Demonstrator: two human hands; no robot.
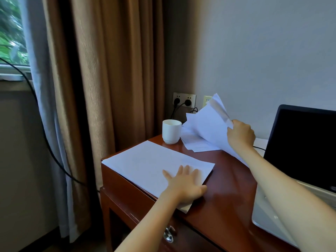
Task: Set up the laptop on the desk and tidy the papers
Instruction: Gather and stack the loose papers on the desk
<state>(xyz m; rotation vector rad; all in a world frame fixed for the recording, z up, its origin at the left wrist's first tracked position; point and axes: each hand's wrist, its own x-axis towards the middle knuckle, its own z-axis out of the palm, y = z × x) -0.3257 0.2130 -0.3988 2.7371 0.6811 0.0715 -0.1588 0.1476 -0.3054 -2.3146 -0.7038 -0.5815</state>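
Observation:
A flat stack of white papers (145, 164) lies on the left end of the reddish wooden desk (229, 180). My left hand (183, 184) presses on its near right corner with fingers spread. My right hand (241, 134) grips a bundle of white sheets (209, 122) lifted off the desk near the back. More loose papers (196, 142) lie flat beneath them. The open laptop (301, 146), screen dark, stands at the right with my right forearm crossing in front of it.
A white cup (171, 131) stands at the back of the desk beside the loose papers. Wall sockets (184, 100) with plugged cables sit behind it. Brown curtains (112, 70) hang left of the desk. A drawer handle (168, 234) shows below the desk front.

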